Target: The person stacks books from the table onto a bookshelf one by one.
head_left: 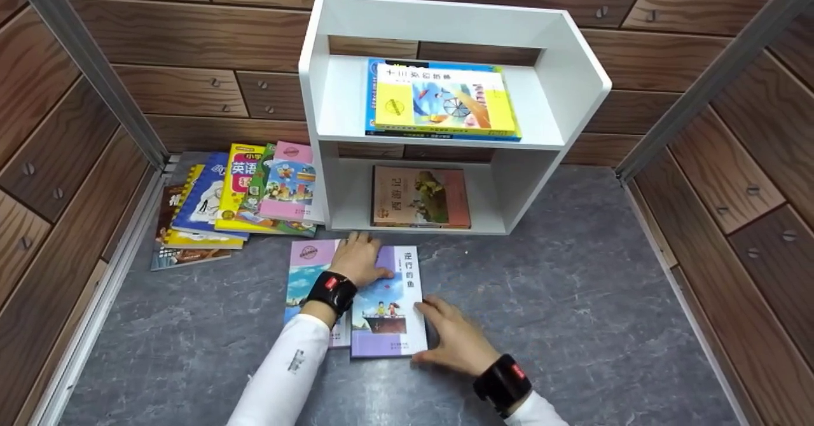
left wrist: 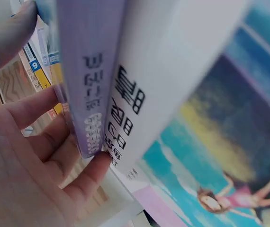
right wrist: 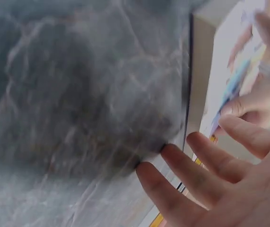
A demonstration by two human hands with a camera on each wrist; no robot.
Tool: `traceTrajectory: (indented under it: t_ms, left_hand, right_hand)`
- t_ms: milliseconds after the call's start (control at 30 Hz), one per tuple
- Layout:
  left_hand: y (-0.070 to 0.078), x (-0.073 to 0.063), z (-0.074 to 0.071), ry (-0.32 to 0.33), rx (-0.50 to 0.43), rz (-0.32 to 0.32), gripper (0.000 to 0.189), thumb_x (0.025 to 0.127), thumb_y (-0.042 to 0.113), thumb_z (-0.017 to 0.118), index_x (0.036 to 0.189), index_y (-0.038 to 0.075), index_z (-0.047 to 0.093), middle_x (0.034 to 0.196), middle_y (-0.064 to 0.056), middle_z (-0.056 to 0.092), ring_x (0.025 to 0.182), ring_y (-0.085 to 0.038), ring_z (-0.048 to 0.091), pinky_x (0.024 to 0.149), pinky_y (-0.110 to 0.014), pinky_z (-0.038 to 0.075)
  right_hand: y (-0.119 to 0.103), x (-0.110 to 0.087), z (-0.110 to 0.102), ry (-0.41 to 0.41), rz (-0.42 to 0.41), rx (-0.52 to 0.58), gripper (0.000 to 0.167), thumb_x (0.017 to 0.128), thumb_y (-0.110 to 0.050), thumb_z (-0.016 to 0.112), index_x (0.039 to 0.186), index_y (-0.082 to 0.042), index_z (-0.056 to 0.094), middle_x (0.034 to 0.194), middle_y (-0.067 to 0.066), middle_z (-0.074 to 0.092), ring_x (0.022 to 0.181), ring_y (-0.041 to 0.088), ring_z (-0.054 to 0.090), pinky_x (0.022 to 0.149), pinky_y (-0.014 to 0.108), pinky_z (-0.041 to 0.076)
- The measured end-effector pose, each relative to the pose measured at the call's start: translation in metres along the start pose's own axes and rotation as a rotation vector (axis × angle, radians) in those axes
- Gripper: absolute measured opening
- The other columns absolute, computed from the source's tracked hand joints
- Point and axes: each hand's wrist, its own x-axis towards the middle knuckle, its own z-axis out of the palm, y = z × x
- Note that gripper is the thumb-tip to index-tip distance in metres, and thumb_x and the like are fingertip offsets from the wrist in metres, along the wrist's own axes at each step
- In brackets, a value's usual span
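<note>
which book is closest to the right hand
The purple-and-white book with two figures aboard a ship, beside the right hand; its pinkish neighbour lies farther left.

I can't read the small print (head_left: pixel 399 346) on the purple book (head_left: pixel 385 305); the left hand (head_left: pixel 357 262) partly hides the pink book (head_left: pixel 308 273).
</note>
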Motion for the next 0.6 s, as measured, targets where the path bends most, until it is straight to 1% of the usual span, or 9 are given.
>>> traceTrajectory:
  t_ms: [67, 133, 233, 367, 400, 500, 533, 567, 600]
  left_hand:
    - [0.001, 0.000, -0.002, -0.004, -0.020, -0.009, 0.085, 0.092, 0.050, 0.099, 0.153, -0.003, 0.072, 0.167, -0.034, 0.060, 0.159, -0.056, 0.053, 0.140, -0.072, 0.039]
    - [0.005, -0.002, -0.008, -0.019, -0.077, -0.027, 0.087, 0.090, 0.046, 0.102, 0.154, -0.005, 0.071, 0.169, -0.037, 0.057, 0.162, -0.058, 0.049, 0.143, -0.072, 0.034]
    - [0.016, -0.009, -0.019, -0.026, -0.099, -0.035, 0.084, 0.088, 0.042, 0.102, 0.150, -0.008, 0.072, 0.168, -0.038, 0.056, 0.159, -0.059, 0.051, 0.141, -0.071, 0.039]
    - [0.033, -0.021, -0.039, -0.052, -0.092, -0.060, 0.081, 0.094, 0.041, 0.097, 0.153, -0.008, 0.070, 0.173, -0.041, 0.050, 0.148, -0.060, 0.064, 0.131, -0.068, 0.053]
    - [0.038, -0.025, -0.045, -0.068, -0.099, -0.072, 0.081, 0.097, 0.041, 0.095, 0.156, -0.007, 0.068, 0.176, -0.042, 0.046, 0.147, -0.061, 0.066, 0.130, -0.067, 0.055]
    - [0.042, -0.031, -0.052, -0.086, -0.112, -0.084, 0.078, 0.104, 0.042, 0.089, 0.161, -0.004, 0.064, 0.181, -0.043, 0.039, 0.145, -0.061, 0.068, 0.127, -0.068, 0.057]
    - [0.042, -0.033, -0.053, -0.085, -0.116, -0.082, 0.076, 0.105, 0.042, 0.087, 0.161, -0.004, 0.064, 0.180, -0.042, 0.041, 0.146, -0.061, 0.068, 0.127, -0.069, 0.057]
    - [0.032, -0.028, -0.045, -0.067, -0.115, -0.054, 0.075, 0.106, 0.047, 0.086, 0.160, -0.001, 0.065, 0.178, -0.039, 0.048, 0.145, -0.057, 0.070, 0.126, -0.066, 0.059]
    - [0.032, -0.030, -0.046, -0.064, -0.116, -0.046, 0.071, 0.108, 0.046, 0.084, 0.157, -0.001, 0.066, 0.173, -0.037, 0.055, 0.143, -0.055, 0.072, 0.124, -0.066, 0.060]
  right_hand:
    - [-0.005, -0.001, 0.004, 0.004, -0.007, -0.071, 0.101, 0.078, -0.029, 0.110, 0.161, 0.004, 0.064, 0.169, 0.034, 0.059, 0.151, 0.059, 0.063, 0.117, 0.082, 0.057]
    - [-0.007, -0.002, 0.007, 0.022, -0.020, -0.134, 0.099, 0.076, -0.026, 0.111, 0.159, 0.003, 0.066, 0.167, 0.033, 0.061, 0.149, 0.058, 0.065, 0.113, 0.081, 0.060]
    - [-0.005, -0.004, 0.012, 0.035, -0.037, -0.180, 0.096, 0.076, -0.019, 0.109, 0.159, 0.002, 0.067, 0.164, 0.033, 0.063, 0.146, 0.057, 0.066, 0.111, 0.080, 0.061]
    - [0.000, -0.006, 0.011, 0.017, -0.042, -0.150, 0.094, 0.075, -0.011, 0.106, 0.159, 0.002, 0.066, 0.166, 0.034, 0.062, 0.148, 0.060, 0.064, 0.113, 0.082, 0.059]
    - [0.000, -0.007, 0.010, 0.011, -0.040, -0.132, 0.094, 0.075, -0.009, 0.105, 0.160, 0.002, 0.066, 0.167, 0.034, 0.061, 0.149, 0.061, 0.063, 0.114, 0.083, 0.058]
    - [0.002, -0.009, 0.006, -0.004, -0.037, -0.079, 0.094, 0.075, -0.004, 0.103, 0.161, 0.003, 0.065, 0.170, 0.036, 0.058, 0.151, 0.063, 0.061, 0.117, 0.085, 0.055]
    - [0.003, -0.011, 0.005, -0.006, -0.037, -0.062, 0.095, 0.075, -0.003, 0.102, 0.161, 0.003, 0.064, 0.171, 0.036, 0.056, 0.152, 0.063, 0.061, 0.118, 0.085, 0.054]
    - [0.003, -0.012, 0.004, -0.005, -0.040, -0.048, 0.095, 0.075, -0.002, 0.102, 0.162, 0.003, 0.063, 0.172, 0.036, 0.055, 0.152, 0.063, 0.060, 0.118, 0.086, 0.054]
    - [0.005, -0.013, 0.004, -0.002, -0.045, -0.039, 0.095, 0.076, -0.001, 0.101, 0.163, 0.003, 0.063, 0.173, 0.035, 0.055, 0.152, 0.063, 0.060, 0.118, 0.085, 0.054]
